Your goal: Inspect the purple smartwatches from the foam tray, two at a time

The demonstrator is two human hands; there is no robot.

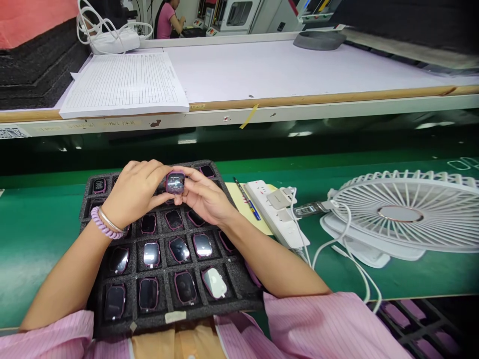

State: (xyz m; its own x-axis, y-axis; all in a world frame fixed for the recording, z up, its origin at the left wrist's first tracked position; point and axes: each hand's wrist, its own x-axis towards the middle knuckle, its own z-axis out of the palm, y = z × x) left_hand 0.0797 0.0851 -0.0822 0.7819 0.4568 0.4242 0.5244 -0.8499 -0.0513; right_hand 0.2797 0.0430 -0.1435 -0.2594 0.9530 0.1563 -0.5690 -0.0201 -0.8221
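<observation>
Between my two hands, above the far part of a black foam tray (239, 299), is a purple-framed smartwatch (175, 183) with its screen lit. My left hand (136, 192) pinches it from the left, thumb below and fingers over the top edge. From the other side my right hand (207, 197) grips its right edge with thumb and fingers. The tray's square pockets hold several more watch bodies, mostly dark-screened, such as the watch (148, 294) in the front row. One front-row watch (214, 283) shows a whitish face. My hands hide some of the back pockets.
Right of the tray lie a yellow pad (239, 199), a pen (247, 199), a white power strip (277, 214) with cables and a white fan (400, 214). Printed sheets (127, 82) rest on the raised shelf (239, 70). A person (166, 20) sits in the background.
</observation>
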